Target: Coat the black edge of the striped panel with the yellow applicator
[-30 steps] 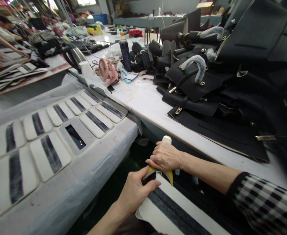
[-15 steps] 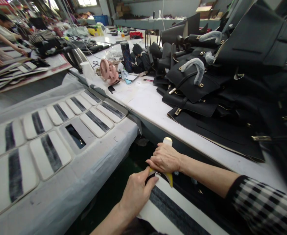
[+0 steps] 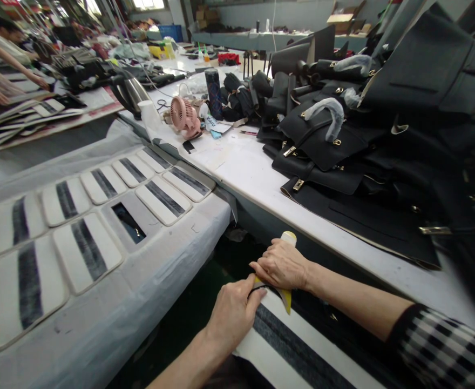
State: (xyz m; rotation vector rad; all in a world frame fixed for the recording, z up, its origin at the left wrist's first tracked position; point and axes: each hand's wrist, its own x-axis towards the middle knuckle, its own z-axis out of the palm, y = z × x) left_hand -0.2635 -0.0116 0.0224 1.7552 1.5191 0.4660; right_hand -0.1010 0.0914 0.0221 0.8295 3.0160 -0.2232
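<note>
My right hand (image 3: 284,265) is wrapped round a white-handled tool (image 3: 289,237), whose rounded end sticks out above the fist. Its curved yellow part (image 3: 286,301) shows below the fingers, against the panel's far end. With thumb and fingers, my left hand (image 3: 233,308) pinches the edge of a white panel with a dark stripe (image 3: 298,346), close beside the right hand. A dark edge shows at the pinched spot. The panel slants toward me over my lap, its near end out of the picture.
On the cloth-covered table (image 3: 197,237) at left lie several white striped panels (image 3: 89,251) and a rectangular cutout (image 3: 128,222). The white bench (image 3: 237,162) carries black bag pieces (image 3: 343,205), a pink fan (image 3: 184,116) and a kettle (image 3: 130,94). A person's arm (image 3: 14,59) shows far left.
Both hands and the tool appear slightly further right and the whole view has shifted a little. The grips on the tool and panel stay the same.
</note>
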